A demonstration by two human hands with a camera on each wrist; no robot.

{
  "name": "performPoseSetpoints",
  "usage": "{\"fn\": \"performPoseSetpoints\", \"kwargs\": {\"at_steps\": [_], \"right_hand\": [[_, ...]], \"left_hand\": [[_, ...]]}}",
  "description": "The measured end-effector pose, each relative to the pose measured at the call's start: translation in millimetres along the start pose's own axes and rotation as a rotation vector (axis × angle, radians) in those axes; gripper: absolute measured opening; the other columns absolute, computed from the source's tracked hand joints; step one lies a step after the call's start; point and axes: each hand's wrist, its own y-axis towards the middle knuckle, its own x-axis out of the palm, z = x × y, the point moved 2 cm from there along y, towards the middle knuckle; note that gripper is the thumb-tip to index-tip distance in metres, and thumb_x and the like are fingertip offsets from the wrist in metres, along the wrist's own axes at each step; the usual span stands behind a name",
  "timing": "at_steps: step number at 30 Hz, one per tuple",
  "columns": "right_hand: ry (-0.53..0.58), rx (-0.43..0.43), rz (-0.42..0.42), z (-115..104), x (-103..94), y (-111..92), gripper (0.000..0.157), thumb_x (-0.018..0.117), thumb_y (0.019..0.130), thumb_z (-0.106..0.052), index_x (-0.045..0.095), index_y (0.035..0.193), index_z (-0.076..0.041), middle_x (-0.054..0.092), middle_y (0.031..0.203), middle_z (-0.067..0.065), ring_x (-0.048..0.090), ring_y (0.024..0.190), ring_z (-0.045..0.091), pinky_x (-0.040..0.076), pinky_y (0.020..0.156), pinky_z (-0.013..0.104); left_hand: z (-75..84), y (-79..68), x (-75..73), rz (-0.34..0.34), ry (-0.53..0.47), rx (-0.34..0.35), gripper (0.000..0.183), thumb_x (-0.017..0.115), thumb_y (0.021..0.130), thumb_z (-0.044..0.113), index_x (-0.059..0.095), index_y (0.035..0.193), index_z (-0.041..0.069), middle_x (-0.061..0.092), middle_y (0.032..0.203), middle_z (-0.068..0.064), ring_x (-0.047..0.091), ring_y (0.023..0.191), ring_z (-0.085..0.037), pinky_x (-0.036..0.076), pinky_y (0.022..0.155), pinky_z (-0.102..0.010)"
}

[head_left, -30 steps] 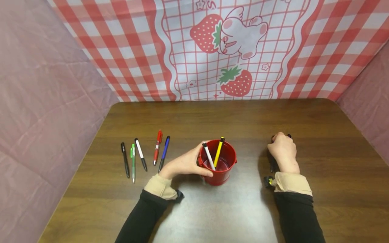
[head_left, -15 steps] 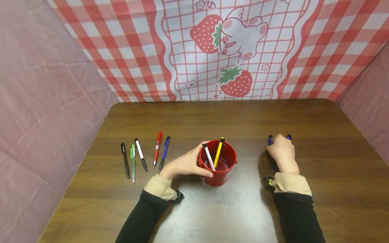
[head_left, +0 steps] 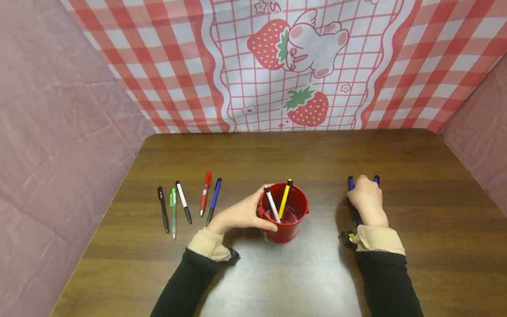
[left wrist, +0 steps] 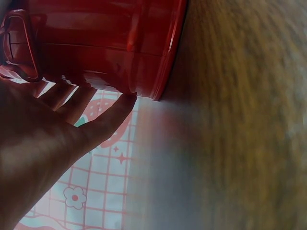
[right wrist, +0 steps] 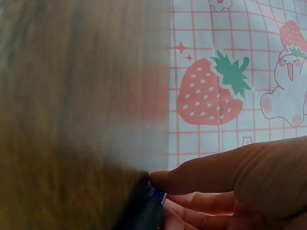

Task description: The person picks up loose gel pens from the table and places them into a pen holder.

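Observation:
My left hand (head_left: pixel 243 213) holds a small red bucket (head_left: pixel 287 234) at the middle of the table, thumb on its near side and the other fingers behind it. Inside the bucket lean a white marker (head_left: pixel 272 204) with a black cap and a yellow marker (head_left: pixel 284 201). On the right, my right hand (head_left: pixel 366 200) pinches a blue-and-black pen (head_left: pixel 354 215), low over the tabletop. The right wrist view shows the thumb against that pen's blue part (right wrist: pixel 157 195). A second blue pen (head_left: pixel 376 179) pokes out beyond the right hand, mostly hidden by it.
At the left lie a black pen (head_left: pixel 163 209), a green pen (head_left: pixel 174 213), a white-and-black pen (head_left: pixel 183 201), a red pen (head_left: pixel 205 193) and another blue pen (head_left: pixel 214 200) close to the left wrist. A checked strawberry cloth (head_left: pixel 178 79) hangs behind the wooden table (head_left: pixel 253 154).
My right hand has shifted slightly left, and the top of the pinched pen has come out to the left, showing its blue part. The left hand and bucket have stayed put.

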Motion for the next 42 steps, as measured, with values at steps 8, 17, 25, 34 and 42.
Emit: {"fn": "performPoseSetpoints", "kwargs": {"at_steps": [8,17,25,34,42], "right_hand": [[0.028,0.015,-0.008,1,-0.1,-1,0.027,0.054,0.069,-0.010,0.047,0.084,0.012,0.054,0.088,0.041,0.053,0.082,0.055,0.043,0.069,0.056],[0.075,0.014,-0.038,-3,-5.6,-3,0.028,0.054,0.074,-0.012,0.050,0.092,0.010,0.057,0.089,0.034,0.053,0.085,0.052,0.043,0.069,0.054],[0.093,-0.005,-0.001,-6,-9.7,-4,0.033,0.052,0.075,-0.011,0.052,0.100,0.010,0.058,0.095,0.033,0.053,0.087,0.053,0.043,0.069,0.054],[0.167,-0.061,0.083,-17,-21.9,-9,0.038,0.050,0.075,-0.010,0.050,0.108,0.008,0.062,0.096,0.026,0.055,0.089,0.049,0.042,0.072,0.055],[0.259,-0.131,0.142,-32,-35.3,-17,0.038,0.051,0.078,-0.005,0.048,0.113,0.009,0.063,0.094,0.026,0.061,0.084,0.039,0.046,0.069,0.046]], "left_hand": [[-0.1,0.2,0.8,-0.004,-0.005,0.007,0.083,0.078,0.070,0.023,0.027,0.135,0.025,0.042,0.132,0.006,0.043,0.116,-0.012,0.046,0.090,-0.028],[-1.8,0.4,1.4,-0.002,0.000,0.006,0.083,0.078,0.069,0.024,0.027,0.135,0.024,0.042,0.132,0.006,0.043,0.116,-0.012,0.047,0.089,-0.027],[-1.1,0.1,0.8,-0.003,-0.004,0.003,0.083,0.078,0.069,0.024,0.027,0.135,0.024,0.042,0.132,0.006,0.043,0.116,-0.012,0.047,0.089,-0.027],[-0.2,-0.3,0.4,-0.002,-0.011,0.015,0.084,0.078,0.069,0.021,0.027,0.135,0.026,0.041,0.132,0.007,0.043,0.116,-0.011,0.046,0.090,-0.026],[-1.5,0.3,0.3,-0.001,-0.009,0.010,0.082,0.078,0.070,0.022,0.027,0.135,0.026,0.041,0.132,0.007,0.043,0.115,-0.012,0.046,0.089,-0.026]]}}
